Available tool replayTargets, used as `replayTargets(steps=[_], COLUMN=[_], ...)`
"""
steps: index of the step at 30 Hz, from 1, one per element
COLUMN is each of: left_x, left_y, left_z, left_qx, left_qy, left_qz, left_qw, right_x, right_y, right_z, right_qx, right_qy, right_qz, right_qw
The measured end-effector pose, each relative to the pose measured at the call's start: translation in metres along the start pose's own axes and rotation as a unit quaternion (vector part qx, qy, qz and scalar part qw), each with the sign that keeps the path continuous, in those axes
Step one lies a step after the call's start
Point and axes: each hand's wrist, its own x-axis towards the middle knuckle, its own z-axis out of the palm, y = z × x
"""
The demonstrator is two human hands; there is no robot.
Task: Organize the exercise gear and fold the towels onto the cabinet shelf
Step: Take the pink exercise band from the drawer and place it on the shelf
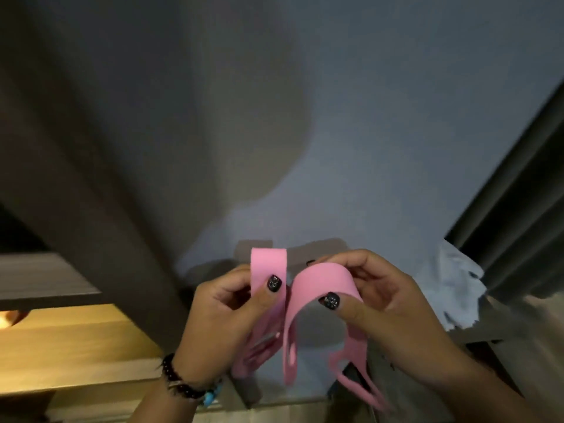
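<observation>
Both hands — left hand (225, 312), right hand (381, 303) — fingers pinching a pink resistance band (317, 285); no writing legible

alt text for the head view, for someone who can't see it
Two bare hands pinch a pink resistance band in front of a grey wall: left hand, right hand. Its loose ends hang below; something white lies at right.

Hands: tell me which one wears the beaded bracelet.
The left hand. A dark beaded bracelet with a blue piece circles its wrist; the right hand shows a bare wrist. Both pinch the pink band.
</observation>
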Motion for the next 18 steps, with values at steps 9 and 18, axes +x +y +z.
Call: replayTargets(steps=[9, 18], left_x=[-0.022, -0.040], left_y=[0.017, 0.025], left_z=[-0.126, -0.248], left_qx=[-0.018, -0.026], left_qy=[-0.023, 0.045], left_qz=[-0.053, -0.117], left_qw=[0.998, 0.992], right_x=[0.016, 0.039], right_y=[0.018, 0.047], right_z=[0.128, 0.261], right_qx=[-0.036, -0.095], right_qy=[-0.038, -0.113], right_qz=[-0.035, 0.012], right_qw=[0.998, 0.989])
